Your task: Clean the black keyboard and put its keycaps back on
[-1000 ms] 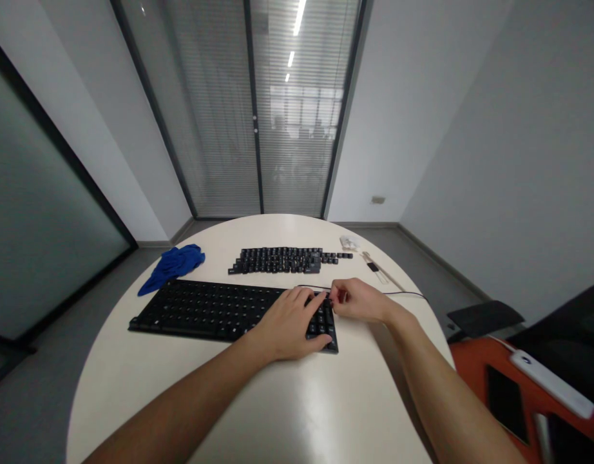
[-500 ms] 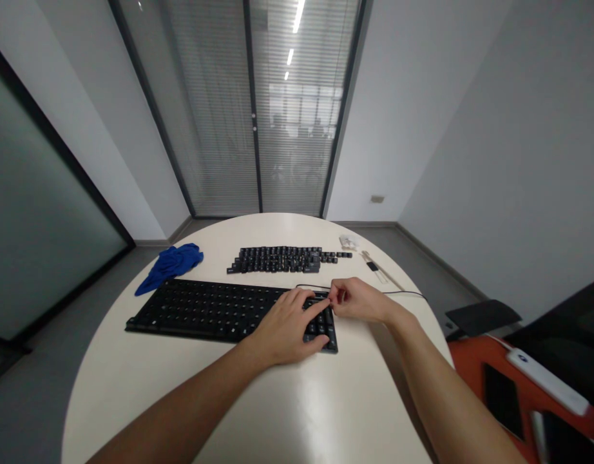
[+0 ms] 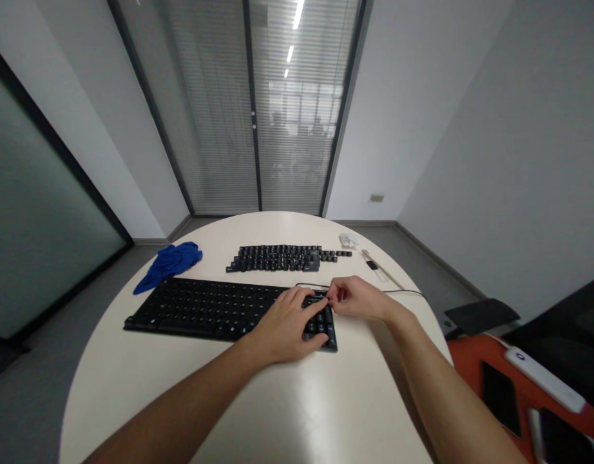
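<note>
A black keyboard [image 3: 195,309] lies across the table, its left and middle part stripped of keycaps, while keys still sit on the number pad at its right end. My left hand [image 3: 290,325] rests over that right end with fingers spread, the index fingertip reaching toward the upper right corner. There my right hand [image 3: 352,298] is closed in a pinch at the keyboard's edge, touching or almost touching the left index finger. Whatever is between its fingertips is too small to make out. Behind the keyboard, loose black keycaps [image 3: 277,258] are laid out in rows.
A blue cloth [image 3: 174,263] lies crumpled at the table's left. Toward the right rear are a small clear bag [image 3: 348,241], a thin brush-like tool [image 3: 381,269] and the black cable [image 3: 406,292]. An orange chair [image 3: 475,361] at right holds a white power strip [image 3: 543,379] and phones.
Both hands stay at the keyboard's upper right corner with hardly any movement. The whole view has shifted very slightly.
</note>
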The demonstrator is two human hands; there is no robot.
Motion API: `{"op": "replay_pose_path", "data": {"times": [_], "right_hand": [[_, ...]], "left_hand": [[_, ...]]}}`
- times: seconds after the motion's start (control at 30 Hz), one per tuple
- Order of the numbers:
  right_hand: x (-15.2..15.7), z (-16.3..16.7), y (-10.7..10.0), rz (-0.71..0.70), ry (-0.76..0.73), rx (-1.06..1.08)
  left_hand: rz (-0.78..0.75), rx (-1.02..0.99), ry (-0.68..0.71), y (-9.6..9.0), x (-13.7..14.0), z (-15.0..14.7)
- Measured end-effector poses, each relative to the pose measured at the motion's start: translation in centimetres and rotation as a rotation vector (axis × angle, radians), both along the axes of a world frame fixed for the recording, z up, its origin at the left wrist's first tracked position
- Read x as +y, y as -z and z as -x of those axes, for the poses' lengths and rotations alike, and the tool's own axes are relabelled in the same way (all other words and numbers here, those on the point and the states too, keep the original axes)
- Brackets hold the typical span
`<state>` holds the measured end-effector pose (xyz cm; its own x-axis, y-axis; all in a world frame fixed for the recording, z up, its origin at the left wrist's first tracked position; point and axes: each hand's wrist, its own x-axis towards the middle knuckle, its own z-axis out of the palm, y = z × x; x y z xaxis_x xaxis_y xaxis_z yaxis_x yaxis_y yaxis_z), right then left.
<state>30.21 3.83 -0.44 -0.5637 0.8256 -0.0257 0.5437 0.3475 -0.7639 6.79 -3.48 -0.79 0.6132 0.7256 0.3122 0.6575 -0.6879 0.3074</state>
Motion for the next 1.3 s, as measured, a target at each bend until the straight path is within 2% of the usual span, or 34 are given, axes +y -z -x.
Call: {"op": "replay_pose_path", "data": {"times": [0.3, 0.43, 0.57, 0.8, 1.0, 1.17, 1.23, 1.3], "right_hand": [[0.1, -0.5, -0.5, 0.144, -0.043, 0.096], [0.4, -0.5, -0.1, 0.181, 0.009, 0.093], [0.7, -0.4, 0.2, 0.278, 0.008, 0.035], [0.9, -0.2, 0.2, 0.376, 0.001, 0.122], [1.3, -0.5, 0.9, 0.383, -0.022, 0.134], [1.1, -0.4, 0.6, 0.377, -0.011, 0.126], [1.1, -0.5, 0.4, 0.338, -0.01, 0.115], [1.3, -0.6, 0.4, 0.236, 0.038, 0.104]], "left_hand": [[0.013, 0.007, 0.004, -0.1, 0.1, 0.0], [0.009, 0.016, 0.005, -0.2, 0.1, 0.1], [-0.01, 0.041, 0.007, -0.4, -0.1, -0.1], [-0.037, 0.111, -0.007, -0.4, -0.7, -0.5], [-0.025, 0.11, -0.011, -0.2, -0.7, -0.5], [-0.036, 0.1, -0.019, 0.0, -0.8, -0.6], [-0.044, 0.097, -0.023, 0.1, -0.9, -0.6], [-0.051, 0.097, -0.028, 0.2, -1.0, -0.6]]}}
